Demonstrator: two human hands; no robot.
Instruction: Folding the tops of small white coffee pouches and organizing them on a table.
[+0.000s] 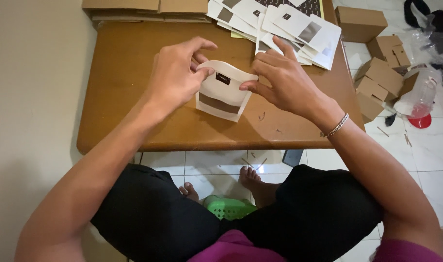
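I have the white pouch [224,92] over the middle of the table [129,73], my left hand [175,75] and right hand [284,80] each pinching its top rim; it looks light, thin and floppy, best held by the edges.

A white flat paper pouch [225,92] with a brown window band and a small black label sits over the tan-brown wooden table [134,97]. Behind it on the table lie more white paper pouches [299,29] with grey squares. Beside the table are plain brown cardboard boxes [376,77] on white floor tiles [425,155]. Under the table sits a bright green perforated plastic basket [228,207].
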